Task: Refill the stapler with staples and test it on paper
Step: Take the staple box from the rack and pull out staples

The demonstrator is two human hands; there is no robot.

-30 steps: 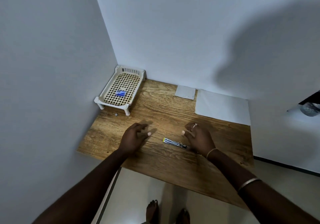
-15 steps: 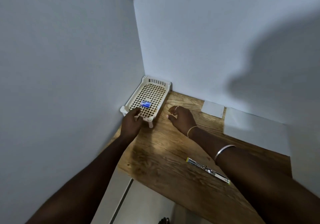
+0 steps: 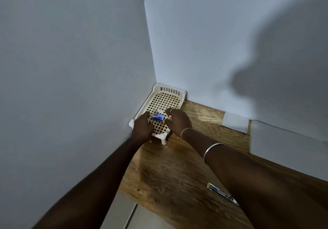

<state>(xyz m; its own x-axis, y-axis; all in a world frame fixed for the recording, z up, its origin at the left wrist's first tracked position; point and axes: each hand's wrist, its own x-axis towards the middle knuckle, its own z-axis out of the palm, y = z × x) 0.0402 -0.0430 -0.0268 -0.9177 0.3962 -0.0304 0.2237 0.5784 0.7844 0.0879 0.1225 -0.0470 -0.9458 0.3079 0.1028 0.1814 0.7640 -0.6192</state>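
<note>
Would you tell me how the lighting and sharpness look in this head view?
Head view: dim light; a big soft shadow on the far wall; left hand and right hand slightly soft beside the blue box in the white tray.

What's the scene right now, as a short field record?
staple box: blue, lying in tray
left hand: at box's left side, contact unclear
right hand: at box's right, fingers loosely curled, no grip
stapler: on table, partly hidden by right forearm
paper: on table by wall
</note>
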